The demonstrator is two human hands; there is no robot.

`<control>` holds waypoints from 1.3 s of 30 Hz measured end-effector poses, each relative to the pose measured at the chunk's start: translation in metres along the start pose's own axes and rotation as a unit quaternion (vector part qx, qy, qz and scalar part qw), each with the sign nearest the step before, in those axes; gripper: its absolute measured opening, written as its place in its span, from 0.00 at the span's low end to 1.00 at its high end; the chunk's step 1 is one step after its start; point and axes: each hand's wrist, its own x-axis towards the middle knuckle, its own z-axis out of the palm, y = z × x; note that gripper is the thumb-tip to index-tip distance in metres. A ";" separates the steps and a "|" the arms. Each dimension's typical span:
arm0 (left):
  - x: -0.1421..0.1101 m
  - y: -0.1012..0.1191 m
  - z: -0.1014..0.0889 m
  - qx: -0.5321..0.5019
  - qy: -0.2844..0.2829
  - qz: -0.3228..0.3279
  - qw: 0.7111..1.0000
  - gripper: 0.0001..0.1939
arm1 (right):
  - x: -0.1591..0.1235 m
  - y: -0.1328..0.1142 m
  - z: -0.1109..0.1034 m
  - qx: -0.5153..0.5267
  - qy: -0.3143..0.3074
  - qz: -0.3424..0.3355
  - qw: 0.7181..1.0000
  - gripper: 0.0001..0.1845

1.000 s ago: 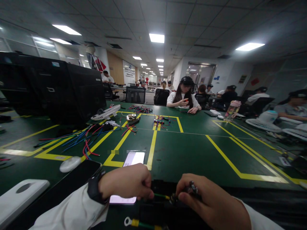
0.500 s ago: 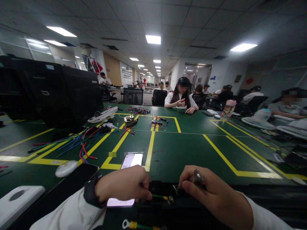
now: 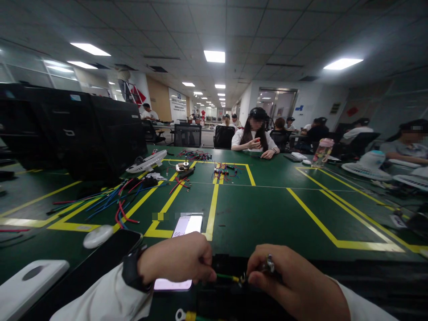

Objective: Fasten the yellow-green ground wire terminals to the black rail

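Observation:
My left hand [image 3: 179, 258] is closed, pinching a green wire [image 3: 224, 277] that ends in a yellow-sleeved ring terminal [image 3: 238, 279]. Facing it, my right hand [image 3: 294, 278] is curled shut, with a small shiny metal piece [image 3: 269, 262] poking up above its fingers; its exact kind is unclear. The fingertips of that hand are at the ring terminal, where another small metal part shows, partly hidden. Below, at the bottom edge, lies a second ring terminal [image 3: 181, 314] with a yellow sleeve on a green wire.
A lit phone [image 3: 187, 225] lies under and beyond my left wrist. A dark tablet-like slab [image 3: 123, 243], a white round case [image 3: 98, 236] and loose coloured wires [image 3: 110, 196] are at left. Black computer cases [image 3: 100, 133] stand behind them. Across the green table [image 3: 250, 214] sits a person [image 3: 256, 138].
My right hand has come closer to the ring terminal, and the gap between metal piece and terminal has closed. The whole view has shifted slightly.

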 end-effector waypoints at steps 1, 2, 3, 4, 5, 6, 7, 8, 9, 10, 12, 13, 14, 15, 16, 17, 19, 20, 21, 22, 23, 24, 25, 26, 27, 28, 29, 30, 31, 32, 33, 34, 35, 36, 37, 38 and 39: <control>0.000 0.000 0.000 0.000 0.000 0.001 1.000 0.12 | 0.000 0.000 0.000 0.001 -0.001 -0.001 1.000 0.08; 0.000 0.000 0.000 -0.001 0.000 0.001 1.000 0.12 | -0.001 -0.001 -0.001 0.001 -0.002 -0.002 1.000 0.09; 0.000 0.000 0.000 -0.001 0.000 0.002 1.000 0.12 | -0.001 -0.002 -0.001 0.003 -0.005 -0.005 1.000 0.09; 0.000 0.000 0.000 -0.001 0.000 0.002 1.000 0.12 | -0.001 -0.003 -0.002 0.005 -0.007 -0.009 1.000 0.09; 0.000 0.000 0.000 -0.001 0.000 0.002 1.000 0.12 | -0.002 -0.005 -0.004 0.008 -0.012 -0.015 1.000 0.10; 0.000 0.001 0.000 0.000 0.001 0.003 1.000 0.12 | -0.002 -0.006 -0.006 0.011 -0.016 -0.021 1.000 0.10; 0.000 0.001 0.000 0.001 0.001 0.003 1.000 0.12 | -0.003 -0.007 -0.008 0.014 -0.018 -0.026 0.999 0.10; 0.000 0.001 0.000 0.001 0.002 0.004 1.000 0.12 | -0.003 -0.008 -0.010 0.017 -0.017 -0.028 0.999 0.10; 0.001 0.001 0.000 0.002 0.002 0.003 1.000 0.12 | -0.004 -0.009 -0.012 0.020 -0.011 -0.026 0.999 0.10; 0.001 0.001 0.000 0.002 0.002 0.002 1.000 0.12 | -0.004 -0.009 -0.014 0.020 -0.001 -0.020 1.000 0.10; 0.001 0.001 0.001 0.002 0.001 0.000 1.000 0.12 | -0.004 -0.009 -0.017 0.014 0.024 -0.002 1.000 0.11; 0.001 0.001 0.001 0.003 0.001 -0.001 1.000 0.12 | -0.004 -0.009 -0.017 0.009 0.033 0.006 0.999 0.12; 0.002 0.001 0.001 0.004 0.001 -0.002 1.000 0.12 | -0.003 -0.008 -0.016 0.004 0.038 0.011 0.999 0.12; 0.001 0.001 0.001 0.004 0.001 -0.001 1.000 0.12 | -0.003 -0.007 -0.015 0.000 0.038 0.014 0.999 0.12; 0.001 0.001 0.001 0.004 0.001 -0.001 1.000 0.12 | -0.003 -0.007 -0.013 -0.001 0.035 0.014 0.999 0.13; 0.001 0.002 0.001 0.004 0.001 0.000 1.000 0.12 | -0.003 -0.006 -0.011 -0.003 0.032 0.012 0.999 0.13; 0.000 0.002 0.001 0.004 -0.001 0.001 1.000 0.11 | -0.003 -0.005 -0.007 -0.006 0.027 0.008 1.000 0.12; 0.000 0.002 0.000 0.004 -0.001 0.002 1.000 0.11 | -0.002 -0.004 -0.005 -0.008 0.025 0.009 1.000 0.12; -0.001 0.002 0.000 0.005 -0.001 0.002 1.000 0.11 | -0.002 -0.004 -0.003 -0.011 0.024 0.009 1.000 0.11; -0.001 0.002 0.000 0.005 -0.001 0.003 1.000 0.12 | -0.002 -0.004 -0.002 -0.014 0.023 0.011 1.000 0.10; -0.001 0.002 -0.001 0.005 0.001 0.003 1.000 0.12 | -0.002 -0.004 -0.001 -0.017 0.021 0.012 1.000 0.09; -0.002 0.002 -0.001 0.006 0.003 0.005 1.000 0.12 | -0.001 -0.004 -0.001 -0.019 0.018 0.012 1.000 0.09; -0.002 0.002 -0.001 0.006 0.005 0.005 1.000 0.12 | -0.001 -0.004 0.000 -0.020 0.015 0.011 1.000 0.08; -0.002 0.002 -0.001 0.006 0.006 0.006 1.000 0.12 | 0.000 -0.004 -0.001 -0.021 0.012 0.009 1.000 0.08; -0.002 0.002 0.000 0.005 0.007 0.006 1.000 0.12 | 0.000 -0.004 -0.001 -0.020 0.009 0.006 1.000 0.08; -0.002 0.001 0.000 0.004 0.007 0.006 1.000 0.12 | 0.000 -0.005 -0.001 -0.018 0.005 0.001 1.000 0.08; -0.002 0.001 0.000 0.003 0.008 0.006 1.000 0.12 | 0.000 -0.005 -0.002 -0.016 -0.001 -0.005 1.000 0.08; -0.002 0.000 0.001 0.002 0.008 0.006 1.000 0.12 | 0.000 -0.006 -0.003 -0.012 -0.006 -0.012 1.000 0.08; -0.002 0.000 0.001 0.001 0.007 0.006 1.000 0.12 | -0.001 -0.007 -0.004 -0.008 -0.013 -0.019 1.000 0.09; -0.001 0.000 0.001 0.000 0.007 0.006 1.000 0.12 | -0.002 -0.007 -0.006 -0.004 -0.018 -0.024 1.000 0.09; -0.001 0.000 0.001 -0.001 0.006 0.005 1.000 0.12 | -0.002 -0.008 -0.008 0.000 -0.021 -0.027 0.999 0.10; -0.001 0.000 0.001 -0.002 0.005 0.005 1.000 0.11 | -0.003 -0.009 -0.010 0.004 -0.021 -0.029 0.999 0.10; -0.001 0.000 0.001 -0.003 0.004 0.005 1.000 0.11 | -0.004 -0.009 -0.013 0.007 -0.017 -0.027 0.999 0.10; -0.001 -0.001 0.001 -0.003 0.004 0.004 1.000 0.11 | -0.004 -0.010 -0.015 0.008 -0.008 -0.022 1.000 0.10; -0.001 -0.001 0.001 -0.003 0.003 0.005 1.000 0.12 | -0.005 -0.010 -0.017 0.008 0.003 -0.015 1.000 0.11; 0.000 -0.001 0.001 -0.003 0.002 0.005 1.000 0.12 | -0.005 -0.010 -0.019 0.006 0.014 -0.007 1.000 0.11; 0.000 -0.001 0.002 -0.004 0.001 0.006 1.000 0.12 | -0.005 -0.010 -0.020 0.003 0.024 0.002 1.000 0.11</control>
